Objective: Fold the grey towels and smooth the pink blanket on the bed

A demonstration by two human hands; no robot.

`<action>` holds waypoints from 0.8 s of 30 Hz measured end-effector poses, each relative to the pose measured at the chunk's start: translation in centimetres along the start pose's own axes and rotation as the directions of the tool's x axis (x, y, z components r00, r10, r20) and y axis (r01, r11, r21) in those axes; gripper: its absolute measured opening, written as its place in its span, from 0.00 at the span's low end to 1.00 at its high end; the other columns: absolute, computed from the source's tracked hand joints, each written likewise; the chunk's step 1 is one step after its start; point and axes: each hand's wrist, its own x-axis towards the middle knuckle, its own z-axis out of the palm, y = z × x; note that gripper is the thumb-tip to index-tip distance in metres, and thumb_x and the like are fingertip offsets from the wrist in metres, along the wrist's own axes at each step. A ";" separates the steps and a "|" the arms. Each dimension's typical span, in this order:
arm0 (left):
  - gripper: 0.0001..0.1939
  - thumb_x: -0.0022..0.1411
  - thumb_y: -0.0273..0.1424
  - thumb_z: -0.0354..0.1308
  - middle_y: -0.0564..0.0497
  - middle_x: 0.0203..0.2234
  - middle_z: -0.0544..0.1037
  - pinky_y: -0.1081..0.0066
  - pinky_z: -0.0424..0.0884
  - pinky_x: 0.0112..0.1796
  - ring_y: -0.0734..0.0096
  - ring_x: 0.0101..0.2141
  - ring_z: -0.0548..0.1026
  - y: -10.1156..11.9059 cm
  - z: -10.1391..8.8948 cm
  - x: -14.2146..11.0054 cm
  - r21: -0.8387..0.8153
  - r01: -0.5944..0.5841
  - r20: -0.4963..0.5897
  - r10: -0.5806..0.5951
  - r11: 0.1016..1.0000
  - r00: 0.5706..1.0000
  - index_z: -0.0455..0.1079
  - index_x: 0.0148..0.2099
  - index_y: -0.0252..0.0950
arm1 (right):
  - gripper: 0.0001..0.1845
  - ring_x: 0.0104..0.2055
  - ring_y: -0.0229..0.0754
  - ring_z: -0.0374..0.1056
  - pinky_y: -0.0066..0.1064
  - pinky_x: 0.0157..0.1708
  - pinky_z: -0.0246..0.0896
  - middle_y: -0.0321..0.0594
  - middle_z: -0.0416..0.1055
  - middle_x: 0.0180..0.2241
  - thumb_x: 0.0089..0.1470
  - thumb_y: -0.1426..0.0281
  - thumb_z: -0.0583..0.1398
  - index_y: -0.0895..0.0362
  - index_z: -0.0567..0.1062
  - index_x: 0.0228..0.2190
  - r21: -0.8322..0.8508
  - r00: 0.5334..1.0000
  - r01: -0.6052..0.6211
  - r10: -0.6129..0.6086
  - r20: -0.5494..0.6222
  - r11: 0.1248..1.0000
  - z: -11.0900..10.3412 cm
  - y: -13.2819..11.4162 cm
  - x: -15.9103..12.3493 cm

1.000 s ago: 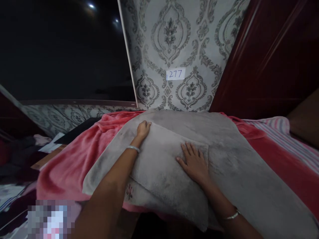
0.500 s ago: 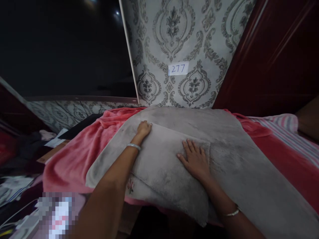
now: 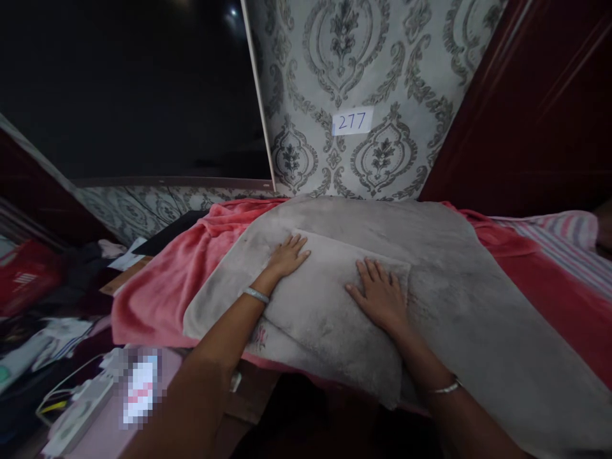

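Pressing palm-down w/ both hands on folded section of grey blanket: w/ L hand nr far L corner, w/ R hand just inside R edge. Holding nothing in either grip; fingers open, loosely spread. Lying over pink blanket, nr patterned wall. Looking approx. part folded: one section turned over & fairly flat, rest of grey spread out on far side & to R, i.e. unfolded. Can't tell whether all one pc.

Left hand and right hand palm-down, fingers spread, both forearms reaching forward.
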 end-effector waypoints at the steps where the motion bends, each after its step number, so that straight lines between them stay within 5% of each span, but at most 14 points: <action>1: 0.32 0.74 0.49 0.42 0.47 0.74 0.52 0.48 0.53 0.67 0.54 0.72 0.50 0.1 -0.1 0.0 -0.003 -0.001 -0.001 0.001 1.000 1.000 0.53 0.75 0.46 | 0.40 0.74 0.58 0.41 0.58 0.69 0.39 0.50 0.47 0.73 0.68 0.48 0.43 0.57 0.56 0.71 -0.002 1.000 0.000 0.000 0.001 1.000 -0.1 0.0 0.0; 10: 0.31 0.74 0.46 0.43 0.43 0.73 0.55 0.45 0.46 0.69 0.53 0.72 0.50 1.4 -1.4 -4.0 0.054 -0.024 -0.030 0.026 0.998 0.999 0.56 0.73 0.42 | 0.40 0.74 0.59 0.43 0.58 0.68 0.40 0.52 0.48 0.73 0.68 0.48 0.42 0.58 0.56 0.71 -0.008 1.000 0.012 -0.012 0.009 1.000 -0.7 0.0 -0.1; 18: 0.35 0.73 0.50 0.44 0.46 0.76 0.44 0.42 0.40 0.69 0.50 0.74 0.41 2.6 0.7 -9.2 0.095 -0.046 0.032 0.043 0.994 0.999 0.47 0.76 0.46 | 0.41 0.74 0.60 0.39 0.58 0.68 0.39 0.53 0.44 0.73 0.68 0.50 0.43 0.61 0.52 0.72 0.015 0.993 -0.014 0.012 0.114 1.000 -2.2 0.0 0.3; 20: 0.35 0.73 0.50 0.44 0.46 0.76 0.44 0.42 0.40 0.69 0.49 0.74 0.41 2.7 1.1 -9.3 0.098 -0.042 0.017 0.041 0.994 0.999 0.47 0.76 0.46 | 0.42 0.74 0.61 0.39 0.57 0.68 0.39 0.56 0.44 0.73 0.68 0.49 0.44 0.62 0.50 0.72 0.026 0.992 -0.018 0.015 0.128 0.999 -3.1 -0.3 -0.7; 24: 0.35 0.73 0.49 0.45 0.45 0.75 0.45 0.42 0.40 0.69 0.48 0.73 0.42 2.7 1.2 -9.1 0.085 -0.054 0.002 0.054 0.995 0.999 0.49 0.76 0.45 | 0.44 0.75 0.63 0.33 0.58 0.68 0.36 0.53 0.38 0.75 0.67 0.47 0.45 0.58 0.45 0.73 0.031 0.990 0.137 -0.137 -0.028 0.990 -3.7 -1.3 -5.7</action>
